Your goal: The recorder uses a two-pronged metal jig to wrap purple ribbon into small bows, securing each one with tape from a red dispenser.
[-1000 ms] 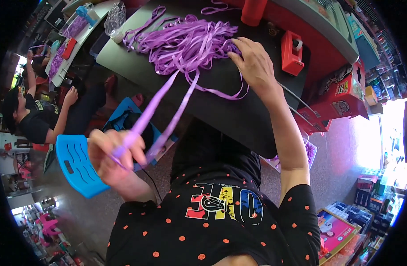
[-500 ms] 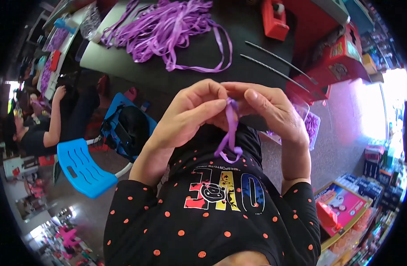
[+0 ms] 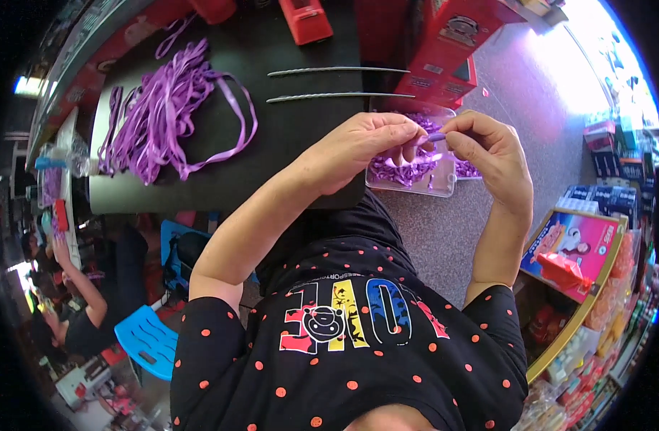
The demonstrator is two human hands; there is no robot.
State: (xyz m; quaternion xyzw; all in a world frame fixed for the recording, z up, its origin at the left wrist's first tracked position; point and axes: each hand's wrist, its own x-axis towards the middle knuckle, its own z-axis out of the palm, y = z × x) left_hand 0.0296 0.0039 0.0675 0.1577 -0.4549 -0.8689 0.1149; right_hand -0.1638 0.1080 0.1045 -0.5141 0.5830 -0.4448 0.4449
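A short piece of purple ribbon [image 3: 436, 137], looking rolled or knotted, is stretched between the fingertips of both hands. My left hand [image 3: 372, 147] pinches its left end, with the other fingers curled beneath. At its right end, the thumb and index finger of my right hand [image 3: 496, 154] are closed. Below the hands stands a clear plastic tub [image 3: 423, 189] holding many small purple ribbon pieces [image 3: 394, 174]. A large tangle of long purple ribbon [image 3: 168, 108] lies on the dark table to the left, one loop spreading toward the hands.
Two thin twisted metal rods [image 3: 337, 70] lie across the dark table [image 3: 293, 154], beside a red tape dispenser [image 3: 306, 20]. Red boxes [image 3: 444, 43] are stacked at the far right. A blue stool [image 3: 148, 341] and a seated person [image 3: 85, 309] are at the left; a goods display [image 3: 581, 251] is at the right.
Both hands have moved right, from over my lap to above the tub. The ribbon's hanging loop has become a short compact piece. The view has turned right.
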